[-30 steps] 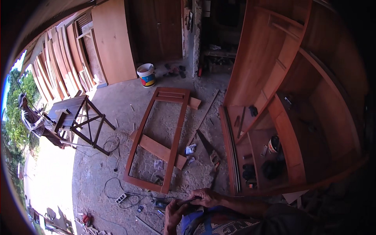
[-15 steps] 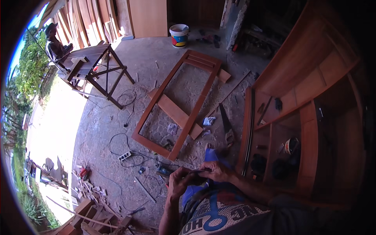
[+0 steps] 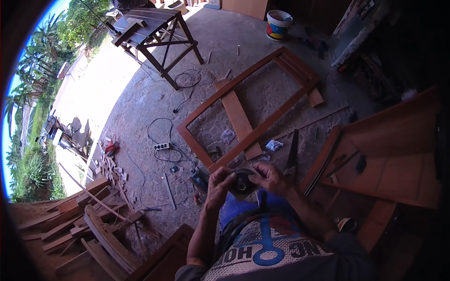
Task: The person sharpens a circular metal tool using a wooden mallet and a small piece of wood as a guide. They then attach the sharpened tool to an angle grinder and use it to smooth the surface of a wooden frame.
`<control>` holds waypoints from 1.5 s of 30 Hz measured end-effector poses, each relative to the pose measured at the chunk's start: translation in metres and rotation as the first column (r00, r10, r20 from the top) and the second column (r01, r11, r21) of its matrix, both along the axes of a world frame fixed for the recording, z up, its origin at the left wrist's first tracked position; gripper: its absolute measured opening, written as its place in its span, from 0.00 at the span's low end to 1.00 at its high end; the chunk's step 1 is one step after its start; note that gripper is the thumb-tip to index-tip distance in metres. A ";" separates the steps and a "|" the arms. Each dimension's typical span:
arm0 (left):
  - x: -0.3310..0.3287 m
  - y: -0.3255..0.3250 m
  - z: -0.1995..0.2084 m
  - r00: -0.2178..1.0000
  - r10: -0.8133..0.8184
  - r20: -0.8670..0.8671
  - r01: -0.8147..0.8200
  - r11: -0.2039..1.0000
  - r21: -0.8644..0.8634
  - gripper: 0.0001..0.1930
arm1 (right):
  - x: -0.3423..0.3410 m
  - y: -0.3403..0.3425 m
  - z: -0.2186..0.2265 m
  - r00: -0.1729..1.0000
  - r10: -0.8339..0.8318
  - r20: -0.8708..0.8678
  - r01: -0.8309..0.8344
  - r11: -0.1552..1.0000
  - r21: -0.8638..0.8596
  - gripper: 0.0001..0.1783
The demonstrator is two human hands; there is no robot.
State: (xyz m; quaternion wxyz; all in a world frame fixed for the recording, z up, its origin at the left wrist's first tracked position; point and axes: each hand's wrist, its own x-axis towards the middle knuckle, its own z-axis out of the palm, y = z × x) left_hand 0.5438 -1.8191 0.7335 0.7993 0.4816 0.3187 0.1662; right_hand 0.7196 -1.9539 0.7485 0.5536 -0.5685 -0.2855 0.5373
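Thumbs and fingers of the left hand (image 3: 217,185) and the right hand (image 3: 273,181) grasp a dark disc (image 3: 242,182) with a squarish sheet (image 3: 245,166) (the underside is hidden), on the near side of a wooden frame (image 3: 265,128) lying on the floor (image 3: 131,114). A plank (image 3: 237,114) crosses beneath that frame; a power strip (image 3: 161,146) lies left of it, a handsaw (image 3: 293,149) right of it, and a bucket (image 3: 279,25) stands beyond it.
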 end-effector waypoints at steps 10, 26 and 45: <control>0.044 -0.033 -0.015 0.994 0.099 0.055 -0.087 0.978 -0.187 0.09 | 0.064 -0.020 -0.030 0.991 0.077 -0.106 -0.087 0.992 -0.096 0.04; 0.007 -0.018 -0.119 0.975 0.212 -0.064 -0.221 0.936 -0.273 0.22 | 0.055 0.047 -0.098 0.996 0.093 -0.010 -0.092 0.949 -0.302 0.09; -0.048 -0.005 -0.211 0.854 0.128 -0.504 -0.336 0.876 -0.347 0.24 | 0.433 -0.113 -0.083 -0.010 -1.000 0.010 1.000 -0.011 -0.025 0.21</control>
